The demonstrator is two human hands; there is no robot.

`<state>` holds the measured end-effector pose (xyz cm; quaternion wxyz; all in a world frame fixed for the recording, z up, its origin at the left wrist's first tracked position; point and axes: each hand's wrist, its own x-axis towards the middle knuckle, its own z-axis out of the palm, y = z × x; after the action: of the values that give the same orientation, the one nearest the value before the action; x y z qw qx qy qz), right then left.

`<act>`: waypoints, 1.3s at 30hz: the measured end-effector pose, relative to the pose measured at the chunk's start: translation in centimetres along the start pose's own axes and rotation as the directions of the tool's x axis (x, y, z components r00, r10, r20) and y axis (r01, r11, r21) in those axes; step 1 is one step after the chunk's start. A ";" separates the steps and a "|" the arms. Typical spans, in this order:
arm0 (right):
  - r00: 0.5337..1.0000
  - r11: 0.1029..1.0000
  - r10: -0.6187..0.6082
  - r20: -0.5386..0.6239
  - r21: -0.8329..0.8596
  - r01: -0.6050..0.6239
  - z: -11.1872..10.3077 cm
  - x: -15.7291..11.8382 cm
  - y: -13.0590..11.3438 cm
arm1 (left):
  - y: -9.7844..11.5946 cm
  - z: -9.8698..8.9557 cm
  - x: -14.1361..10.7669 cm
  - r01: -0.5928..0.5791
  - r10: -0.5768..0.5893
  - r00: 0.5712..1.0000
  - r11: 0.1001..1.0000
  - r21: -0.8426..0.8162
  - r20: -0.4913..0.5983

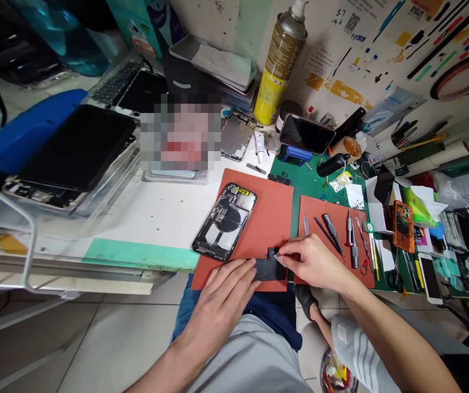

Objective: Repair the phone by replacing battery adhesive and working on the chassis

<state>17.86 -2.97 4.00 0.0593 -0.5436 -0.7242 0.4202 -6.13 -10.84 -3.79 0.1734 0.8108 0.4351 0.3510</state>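
A black flat phone battery (270,269) with a raised notch at one corner lies on the near edge of the red-brown mat (273,204). My left hand (228,286) rests over its left end, fingers stretched together and holding it down. Above its upper right part, my right hand (310,259) pinches a small thin greyish piece (277,255), too small to name surely, against the notch. Just beyond my left hand lies an opened phone (225,221), its circuit board and a dark round coil showing.
Tweezers and screwdrivers (354,245) lie on a second red-brown mat at right. A phone on a blue stand (306,135) and a yellow spray can (278,63) stand behind. Stacked phone parts (81,144) fill the left. Someone's leg and a waste bin (335,374) are below.
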 end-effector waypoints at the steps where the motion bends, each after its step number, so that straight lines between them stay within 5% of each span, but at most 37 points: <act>1: 1.000 1.000 0.006 -0.003 0.005 -0.006 0.0 0.0 0.0 | 0.0 0.0 0.0 -0.003 0.003 1.000 1.000 -0.002 0.001; 10: 0.999 0.999 0.029 -0.030 0.046 -0.027 0.8 0.0 -0.4 | 0.0 0.0 0.0 -0.010 0.010 1.000 1.000 -0.004 -0.002; 15: 0.982 0.971 0.166 -0.093 0.188 -0.146 1.1 -1.1 0.2 | 0.1 0.0 0.1 -0.001 0.001 1.000 1.000 -0.002 -0.009; 21: 0.843 0.758 0.505 -0.186 0.563 -0.330 3.6 -2.9 0.2 | 0.1 -0.1 0.2 -0.008 0.008 1.000 1.000 0.008 -0.008; 26: 0.803 0.724 0.543 -0.247 0.622 -0.298 5.9 -2.0 -0.7 | -0.1 0.0 0.1 -0.034 0.034 0.999 0.999 0.004 -0.029; 34: 0.788 0.687 0.553 -0.270 0.683 -0.248 5.5 -0.8 -0.6 | -0.1 0.0 0.4 -0.028 0.028 1.000 0.998 0.064 0.001; 39: 0.686 0.699 0.610 -0.397 0.677 -0.229 3.4 -4.0 2.6 | 0.0 -0.3 0.5 0.012 -0.022 0.993 0.996 0.086 0.117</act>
<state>19.56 -8.00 1.54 0.3417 -0.7603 -0.3499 0.4274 -6.15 -10.49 -3.37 0.1669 0.8332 0.4455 0.2819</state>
